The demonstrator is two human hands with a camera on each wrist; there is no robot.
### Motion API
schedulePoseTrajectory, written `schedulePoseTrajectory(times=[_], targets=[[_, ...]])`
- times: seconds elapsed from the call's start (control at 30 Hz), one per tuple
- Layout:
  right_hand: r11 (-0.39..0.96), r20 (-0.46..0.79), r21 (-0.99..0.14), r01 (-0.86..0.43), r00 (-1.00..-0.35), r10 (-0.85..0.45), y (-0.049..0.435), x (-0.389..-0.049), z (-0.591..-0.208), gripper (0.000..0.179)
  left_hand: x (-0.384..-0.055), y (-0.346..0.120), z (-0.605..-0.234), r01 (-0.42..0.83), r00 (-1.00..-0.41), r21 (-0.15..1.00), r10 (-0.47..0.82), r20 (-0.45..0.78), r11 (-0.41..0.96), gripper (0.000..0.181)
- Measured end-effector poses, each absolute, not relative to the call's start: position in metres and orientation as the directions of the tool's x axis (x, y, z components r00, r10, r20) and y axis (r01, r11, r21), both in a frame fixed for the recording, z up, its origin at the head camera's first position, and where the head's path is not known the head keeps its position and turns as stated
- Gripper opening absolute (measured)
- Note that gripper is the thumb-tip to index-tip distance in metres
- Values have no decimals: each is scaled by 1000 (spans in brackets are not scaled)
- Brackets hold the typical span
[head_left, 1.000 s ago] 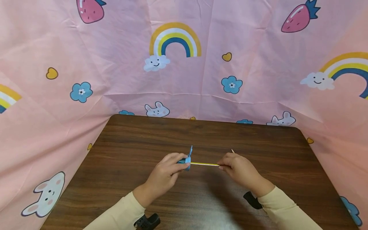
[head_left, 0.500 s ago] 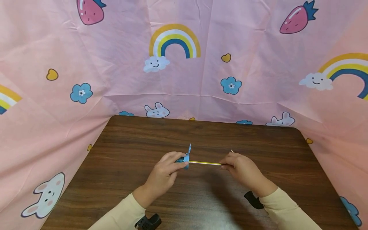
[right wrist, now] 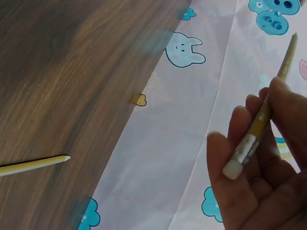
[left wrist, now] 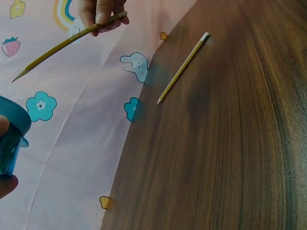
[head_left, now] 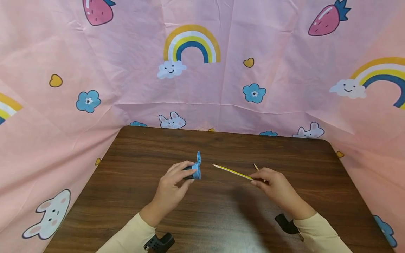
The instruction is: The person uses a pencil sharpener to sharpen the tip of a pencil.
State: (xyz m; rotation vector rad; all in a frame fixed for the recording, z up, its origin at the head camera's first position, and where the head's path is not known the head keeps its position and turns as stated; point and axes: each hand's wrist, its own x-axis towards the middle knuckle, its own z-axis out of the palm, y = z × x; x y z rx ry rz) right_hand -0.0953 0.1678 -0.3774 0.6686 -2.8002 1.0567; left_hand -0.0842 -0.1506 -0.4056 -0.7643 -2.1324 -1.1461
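Observation:
My left hand (head_left: 171, 184) holds a blue pencil sharpener (head_left: 197, 172) above the table, its round flip lid standing up. Sharpening holes on its face show in the right wrist view, where the sharpener (right wrist: 272, 23) is at the top. Between thumb and fingers, my right hand (head_left: 276, 188) pinches a yellow-striped pencil (head_left: 232, 172). Its sharpened tip points toward the sharpener, with a gap between them. The white eraser end of this pencil (right wrist: 259, 120) lies near the palm in the right wrist view. A second pencil (left wrist: 183, 68) lies on the table, partly hidden behind the right hand in the head view.
The dark wood-grain table (head_left: 152, 147) has rounded far corners. Pink cloth (head_left: 136, 45) printed with rainbows, bunnies and flowers hangs behind it and along both sides. A black device (head_left: 160, 242) sits at the left wrist and another black device (head_left: 286, 224) at the right.
The held pencil has come out of the sharpener, and its point now shows. My left hand has moved left with the sharpener, my right hand slightly right; more of the lying pencil is visible.

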Motion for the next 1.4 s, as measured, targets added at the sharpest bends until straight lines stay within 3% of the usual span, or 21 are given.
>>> schedulePoseTrajectory(times=[0.3, 0.8, 1.4], targets=[[696, 158, -640, -325, -943, -294, 169, -94, -378, 14, -88, -150, -410, 677, -707, 552, 222, 671, 487, 39], [765, -26, -638, -86, -991, -132, 181, -100, -380, 18, -96, -144, -422, 708, -683, 497, 307, 662, 502, 38], [779, -91, -627, 7, -994, -64, 206, -111, -398, 20, -107, -138, -436, 674, -723, 505, 340, 601, 540, 36]])
